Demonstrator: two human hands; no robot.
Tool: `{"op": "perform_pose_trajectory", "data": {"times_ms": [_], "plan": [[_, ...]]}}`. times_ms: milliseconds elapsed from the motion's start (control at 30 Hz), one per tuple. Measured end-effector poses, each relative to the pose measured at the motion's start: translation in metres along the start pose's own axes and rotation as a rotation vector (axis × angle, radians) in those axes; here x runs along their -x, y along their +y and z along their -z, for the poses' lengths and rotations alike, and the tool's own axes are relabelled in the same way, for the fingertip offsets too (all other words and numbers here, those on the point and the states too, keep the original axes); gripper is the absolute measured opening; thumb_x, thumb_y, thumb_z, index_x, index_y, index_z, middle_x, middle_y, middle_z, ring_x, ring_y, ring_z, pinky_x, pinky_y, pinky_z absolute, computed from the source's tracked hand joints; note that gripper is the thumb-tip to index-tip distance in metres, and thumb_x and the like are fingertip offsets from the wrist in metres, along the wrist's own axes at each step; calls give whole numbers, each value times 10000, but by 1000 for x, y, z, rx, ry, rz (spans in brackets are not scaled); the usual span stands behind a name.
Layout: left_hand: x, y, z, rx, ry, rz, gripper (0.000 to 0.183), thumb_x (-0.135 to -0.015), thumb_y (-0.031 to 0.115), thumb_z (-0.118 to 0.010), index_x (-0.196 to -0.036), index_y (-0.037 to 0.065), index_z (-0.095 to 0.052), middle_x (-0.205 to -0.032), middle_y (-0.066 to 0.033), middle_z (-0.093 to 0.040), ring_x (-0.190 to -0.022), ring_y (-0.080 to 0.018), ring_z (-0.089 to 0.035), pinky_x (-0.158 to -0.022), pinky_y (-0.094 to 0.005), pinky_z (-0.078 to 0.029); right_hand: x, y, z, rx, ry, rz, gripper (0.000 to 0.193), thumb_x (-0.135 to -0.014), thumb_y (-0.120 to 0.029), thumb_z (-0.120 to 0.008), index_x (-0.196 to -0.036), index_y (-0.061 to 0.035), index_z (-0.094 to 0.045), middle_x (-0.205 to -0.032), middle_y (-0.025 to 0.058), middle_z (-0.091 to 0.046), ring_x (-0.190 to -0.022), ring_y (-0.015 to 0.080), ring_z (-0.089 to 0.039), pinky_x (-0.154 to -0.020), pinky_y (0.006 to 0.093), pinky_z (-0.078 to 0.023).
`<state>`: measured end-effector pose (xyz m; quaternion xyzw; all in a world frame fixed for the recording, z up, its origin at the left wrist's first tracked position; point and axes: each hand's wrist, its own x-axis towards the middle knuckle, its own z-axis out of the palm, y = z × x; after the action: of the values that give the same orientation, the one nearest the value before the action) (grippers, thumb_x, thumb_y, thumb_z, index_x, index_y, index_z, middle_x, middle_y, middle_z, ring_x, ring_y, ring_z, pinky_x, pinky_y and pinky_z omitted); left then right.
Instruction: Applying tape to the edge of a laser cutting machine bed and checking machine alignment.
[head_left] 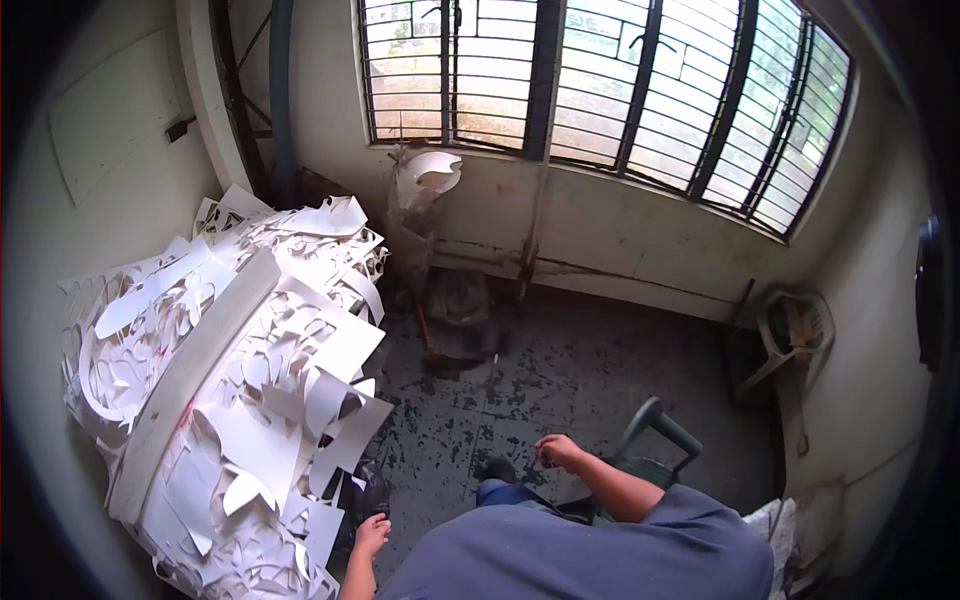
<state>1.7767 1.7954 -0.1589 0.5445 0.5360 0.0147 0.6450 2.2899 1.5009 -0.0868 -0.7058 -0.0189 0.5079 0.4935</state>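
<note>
My left hand (373, 534) hangs low beside a big heap of white cut sheet scraps (250, 425); its fingers are loosely bent and apart, and I see nothing in them. Whether it touches the heap's edge I cannot tell. Out in front of my body, over the dark floor, is my right hand (560, 452), with fingers slightly curled, apart and holding nothing that shows. Just past my right forearm stands a dark green plastic chair (660, 440). Across the heap lies a long off-white bar (195, 385). A black plastic bag (370, 490) sits between the heap and my body.
Ahead, a broom (450, 360) lies on the worn grey floor (560, 380) near a clear plastic bag (458, 297). A tall wrapped bundle (415, 200) leans under the barred window (600, 80). At the right wall stands a pale plastic chair (790, 335).
</note>
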Motion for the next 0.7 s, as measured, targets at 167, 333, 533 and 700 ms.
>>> {"op": "perform_pose_trajectory", "data": {"times_ms": [167,333,533,700], "plan": [[-53,44,-16,72,97,43,486,-1005,169,-719,-1460,39,-609,-1122,-38,-749,-918,-122,-704,-724,-294,-566,-159,-80,-1,-273,180,-179,70,-990,-117,-627,-945,-67,-647,-674,45,-513,-579,208,-524,-535,367,-485],[-46,24,-49,63,266,142,452,-992,220,-734,-1398,38,-652,-1116,-68,-753,-902,-153,-708,-738,-321,-573,-330,-192,2,-580,48,-260,197,-940,-167,-583,-765,-96,-526,-630,69,-449,-539,253,-484,-502,416,-445],[-35,81,-111,33,264,391,445,-972,268,-750,-1363,65,-683,-1119,-83,-760,-967,-210,-715,-809,-368,-578,-496,-454,-22,-632,101,82,207,-942,-194,-525,-755,-110,-552,-630,80,-493,-553,267,-537,-487,411,-456],[-54,131,-140,73,326,393,440,-956,308,-764,-1333,87,-709,-1121,-96,-766,-1021,-257,-720,-867,-406,-581,-585,-675,-68,-704,-90,336,176,-974,-113,-533,-801,-94,-562,-684,73,-535,-608,252,-558,-574,409,-521]]}}
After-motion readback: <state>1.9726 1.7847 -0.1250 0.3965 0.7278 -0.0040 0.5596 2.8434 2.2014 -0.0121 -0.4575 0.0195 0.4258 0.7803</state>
